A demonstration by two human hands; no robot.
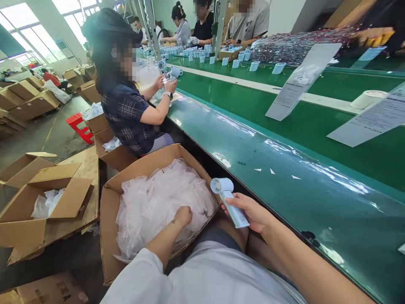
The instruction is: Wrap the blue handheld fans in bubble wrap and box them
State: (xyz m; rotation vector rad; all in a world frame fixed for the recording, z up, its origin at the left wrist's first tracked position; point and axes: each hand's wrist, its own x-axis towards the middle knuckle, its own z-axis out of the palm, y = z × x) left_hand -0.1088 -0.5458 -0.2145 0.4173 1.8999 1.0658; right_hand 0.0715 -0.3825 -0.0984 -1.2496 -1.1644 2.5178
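My right hand (253, 211) is closed around the handle of a small white handheld fan (226, 196), held just off the near edge of the green bench (284, 169). My left hand (182, 216) reaches down into an open cardboard box (109, 198) on the floor to my left. Its fingers are buried in the clear plastic bags (158, 198) that fill the box, so what they grip is hidden.
A seated person (126, 105) works at the bench ahead on the left, holding a similar fan. More open cardboard boxes (41, 198) lie on the floor at left. White fans (253, 65) stand in rows on the green conveyor, with paper sheets (300, 80) hanging above it.
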